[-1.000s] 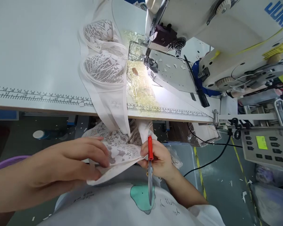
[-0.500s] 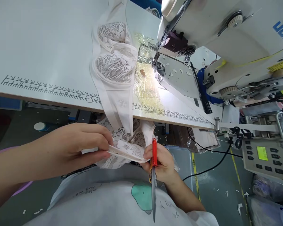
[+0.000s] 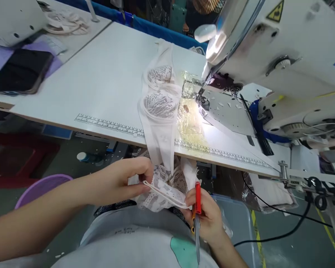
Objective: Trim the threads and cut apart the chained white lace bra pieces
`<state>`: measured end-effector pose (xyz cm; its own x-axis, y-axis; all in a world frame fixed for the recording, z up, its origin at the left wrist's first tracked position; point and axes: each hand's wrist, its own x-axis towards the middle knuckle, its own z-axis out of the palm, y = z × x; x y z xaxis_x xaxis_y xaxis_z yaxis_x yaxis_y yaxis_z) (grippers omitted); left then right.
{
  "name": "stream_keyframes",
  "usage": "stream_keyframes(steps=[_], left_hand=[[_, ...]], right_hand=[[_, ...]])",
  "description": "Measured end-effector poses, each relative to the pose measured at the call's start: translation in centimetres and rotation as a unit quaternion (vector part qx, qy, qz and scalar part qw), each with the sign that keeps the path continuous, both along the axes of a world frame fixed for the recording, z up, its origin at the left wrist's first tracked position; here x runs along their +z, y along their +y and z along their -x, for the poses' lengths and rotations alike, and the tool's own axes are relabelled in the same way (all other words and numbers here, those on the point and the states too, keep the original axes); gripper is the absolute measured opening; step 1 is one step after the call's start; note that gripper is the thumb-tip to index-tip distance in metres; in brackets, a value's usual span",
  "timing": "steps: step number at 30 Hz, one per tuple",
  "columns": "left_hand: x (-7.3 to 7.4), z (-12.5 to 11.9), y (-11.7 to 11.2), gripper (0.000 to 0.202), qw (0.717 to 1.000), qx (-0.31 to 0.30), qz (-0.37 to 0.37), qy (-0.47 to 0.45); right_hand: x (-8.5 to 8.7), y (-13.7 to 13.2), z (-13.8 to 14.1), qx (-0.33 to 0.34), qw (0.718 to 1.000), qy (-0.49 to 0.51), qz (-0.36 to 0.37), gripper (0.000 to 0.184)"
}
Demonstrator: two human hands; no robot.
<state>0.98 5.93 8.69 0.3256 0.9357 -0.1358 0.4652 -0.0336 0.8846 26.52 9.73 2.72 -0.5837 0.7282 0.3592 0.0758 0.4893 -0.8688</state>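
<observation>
My left hand is closed, pinching the edge of a white lace bra over my lap. My right hand grips the other end of that same edge between thumb and fingers. A pair of scissors with red on the handle also sits in my right hand, its blades pointing down toward me. The pale edge runs stretched between both hands, and lace hangs beneath it. Just above, a second white lace bra lies on the table with its wing hanging over the front edge.
A sewing machine stands on the right of the white table, its lamp lit. Rulers are marked along the front edge. A black phone lies at the left. Below are a purple basin and a clear plastic bin.
The camera view has swung left and up, bringing the phone and purple basin into sight. My left fingers have curled in more at the bra's edge; both hands still hold it.
</observation>
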Motion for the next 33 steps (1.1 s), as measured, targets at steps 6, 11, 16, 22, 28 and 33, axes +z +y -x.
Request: stream_keyframes(steps=[6, 11, 16, 22, 28, 33], left_hand=[[-1.3, -3.5, -0.6, 0.008, 0.981, 0.186, -0.043, -0.033], [-2.2, -6.2, -0.4, 0.017, 0.96, 0.244, -0.128, -0.05], [-2.7, -7.4, 0.0, 0.026, 0.963, 0.183, -0.197, 0.008], [-3.8, -8.4, 0.4, 0.031, 0.95, 0.14, -0.278, 0.037], [-3.3, -9.3, 0.4, 0.037, 0.959, 0.088, -0.265, 0.045], [-3.6, -9.1, 0.6, 0.027, 0.976, 0.108, -0.189, -0.012]], right_hand=[[-1.5, -0.9, 0.1, -0.03, 0.983, 0.045, 0.173, 0.014], [-3.4, -1.6, -0.3, -0.009, 0.95, 0.056, 0.308, 0.024], [-2.9, -1.1, -1.6, 0.037, 0.946, -0.009, 0.323, 0.035], [0.9, 1.7, -2.9, -0.024, 0.965, -0.038, 0.259, 0.025], [2.8, 2.9, -0.5, -0.018, 0.976, 0.003, 0.217, 0.014], [3.0, 2.9, 0.8, -0.005, 0.975, 0.036, 0.217, 0.01]])
